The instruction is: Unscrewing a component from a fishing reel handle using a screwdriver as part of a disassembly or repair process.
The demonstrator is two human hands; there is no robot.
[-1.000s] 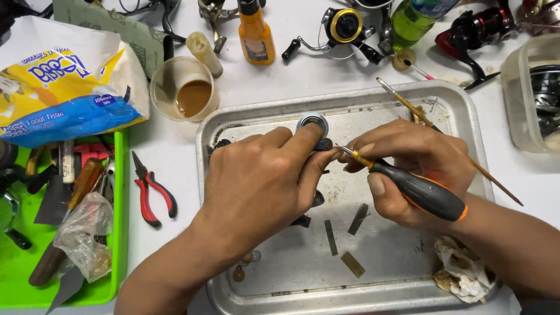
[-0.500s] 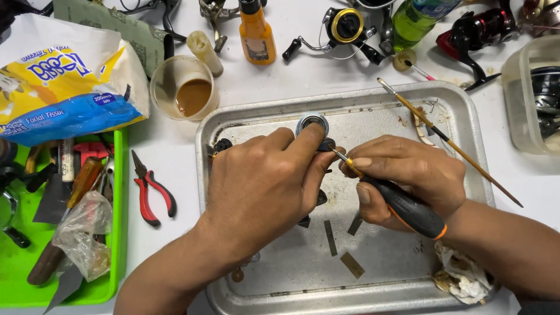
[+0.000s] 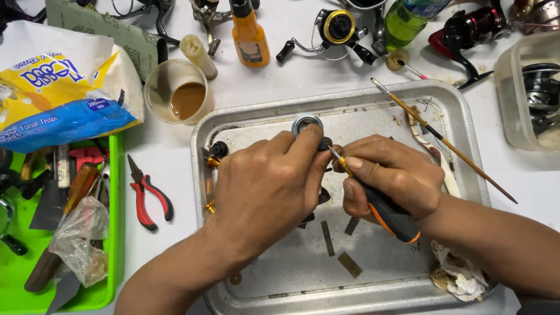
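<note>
Metal tray (image 3: 466, 116) unchanged; left hand (image 3: 262, 186) still pinching small black part (image 3: 324, 143); right hand (image 3: 388, 178) grip still clenched on screwdriver (image 3: 379, 204)

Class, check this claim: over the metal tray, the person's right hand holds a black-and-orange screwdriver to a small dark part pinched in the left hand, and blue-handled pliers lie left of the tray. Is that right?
Not quite. The head view shows the pliers have red handles, not blue. The rest stands: the right hand holds the screwdriver to the small dark part in the left hand, over the metal tray.
</note>
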